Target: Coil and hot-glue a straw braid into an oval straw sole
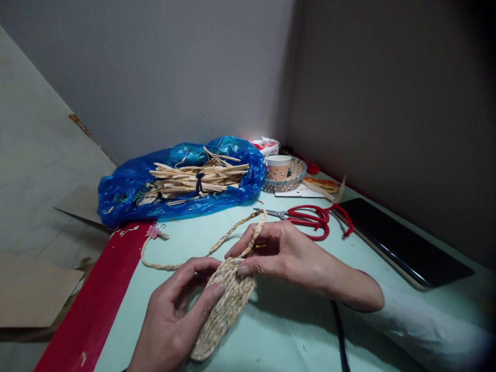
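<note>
Seemingly light and pliable, the woven oval (228,305) suited a rim grip: over the tabletop (294,336), contact unclear, the left hand (174,307) held its side, the right hand (277,250) its end and braid (256,236).

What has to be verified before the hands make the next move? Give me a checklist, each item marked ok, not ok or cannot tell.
1. Left hand steadying the woven piece: ok, its thumb lies on the upper face.
2. Right hand where the braided cord meets the woven piece: ok, its thumb presses that end.
3. Pink clip on the braided cord: ok, near the far end.
4. Scissors well away from the braided cord: not ok, the blade tips lie right by its bend.
5. Underside of the woven piece: cannot tell, it faces away.
6. Straw bundle tied: ok, a dark tie circles it.
</note>
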Demonstrator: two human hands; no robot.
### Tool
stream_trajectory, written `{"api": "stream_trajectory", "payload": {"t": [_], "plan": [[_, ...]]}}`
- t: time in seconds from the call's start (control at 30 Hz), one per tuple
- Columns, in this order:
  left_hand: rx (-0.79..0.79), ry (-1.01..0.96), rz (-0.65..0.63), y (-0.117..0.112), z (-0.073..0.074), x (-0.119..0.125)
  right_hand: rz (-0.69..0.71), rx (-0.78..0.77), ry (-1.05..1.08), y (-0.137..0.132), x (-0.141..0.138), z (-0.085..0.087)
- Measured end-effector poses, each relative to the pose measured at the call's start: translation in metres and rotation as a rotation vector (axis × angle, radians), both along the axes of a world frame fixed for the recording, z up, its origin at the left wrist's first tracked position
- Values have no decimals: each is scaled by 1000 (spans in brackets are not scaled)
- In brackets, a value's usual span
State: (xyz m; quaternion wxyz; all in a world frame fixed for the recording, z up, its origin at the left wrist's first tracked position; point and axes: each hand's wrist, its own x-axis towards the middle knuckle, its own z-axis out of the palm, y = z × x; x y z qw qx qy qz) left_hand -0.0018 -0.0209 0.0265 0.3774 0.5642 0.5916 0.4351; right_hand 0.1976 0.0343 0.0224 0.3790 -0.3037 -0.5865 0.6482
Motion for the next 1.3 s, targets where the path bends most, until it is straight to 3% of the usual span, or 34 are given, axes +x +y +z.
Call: {"api": "stream_trajectory", "payload": {"t": [0.2,0.33,0.6,0.93,1.13,1.3], "plan": [[80,67,8,0,-6,-4,-17,36,-40,-4,-4,-1],[126,84,78,-2,-12,-5,-70,78,-61,-8,-8,-5],[-65,-88,112,-3,-12,3,-78,116,-111,-6,-7,-9],[-3,45,176,-6,-11,4,-116,316,-201,-10,-9,-11],[132,142,225,-8,-11,7,-132,309,-191,-14,-12,-10],[12,1,222,-7,-12,6,-136,283,-211,-15,-16,-9]]}}
